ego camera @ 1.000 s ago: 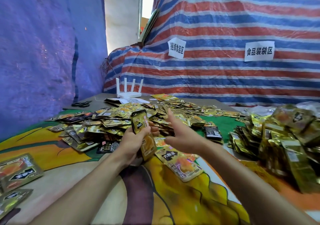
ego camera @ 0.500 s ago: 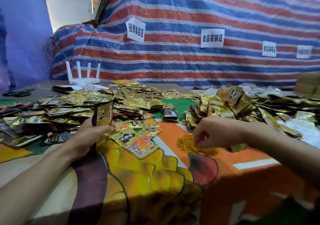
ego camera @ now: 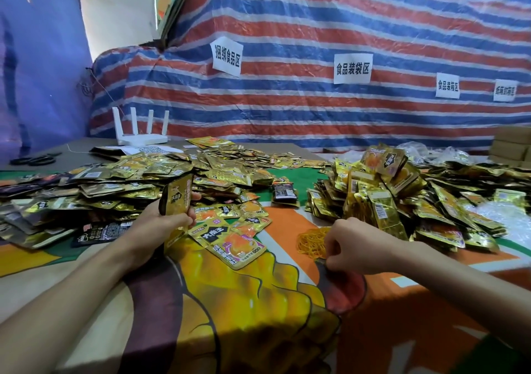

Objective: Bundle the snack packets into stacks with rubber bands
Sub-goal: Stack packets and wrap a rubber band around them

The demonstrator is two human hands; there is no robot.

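My left hand grips an upright stack of gold snack packets just above the table. My right hand is curled over the near edge of a small heap of yellow rubber bands, fingertips pinching at the bands. Loose gold packets lie flat between my hands. A wide spread of loose packets covers the left and far table. A taller heap of bundled packets rises on the right.
The table has a colourful printed cloth. A white router stands at the back left, scissors lie at the far left. Clear plastic bags and cardboard boxes sit at the back right. A striped tarp forms the backdrop.
My right hand left the packet stack and moved right to the rubber band heap, where it now pinches. The left hand keeps holding the stack. My view turned to the right.
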